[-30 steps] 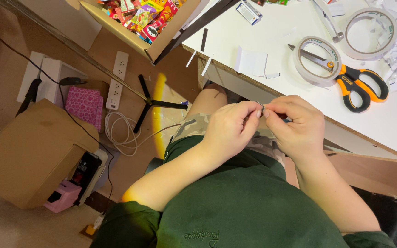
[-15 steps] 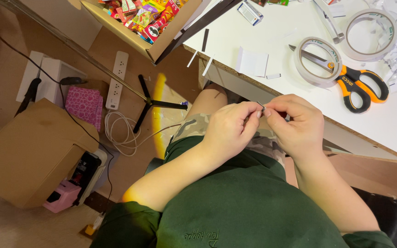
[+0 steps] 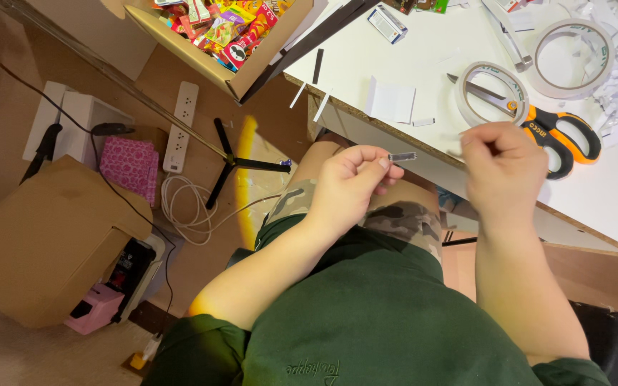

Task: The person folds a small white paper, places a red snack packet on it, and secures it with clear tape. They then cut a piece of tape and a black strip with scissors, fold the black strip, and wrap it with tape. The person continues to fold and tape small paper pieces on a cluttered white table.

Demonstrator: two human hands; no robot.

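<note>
Small strip (image 3: pixel 402 156) pinched in left hand (image 3: pixel 352 182) grip; right hand (image 3: pixel 506 168) fisted, apart, near table edge (image 3: pixel 423 146).

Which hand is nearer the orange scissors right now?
Right. The right hand is raised just beside the orange scissors at the table edge; the left hand, pinching a small strip, is farther away.

Open cardboard box (image 3: pixel 252 68) at my table's far-left corner — packed with bright red, yellow and green snack packets (image 3: pixel 227 28). Small blue-white carton (image 3: pixel 386 23) lies beside it.
</note>
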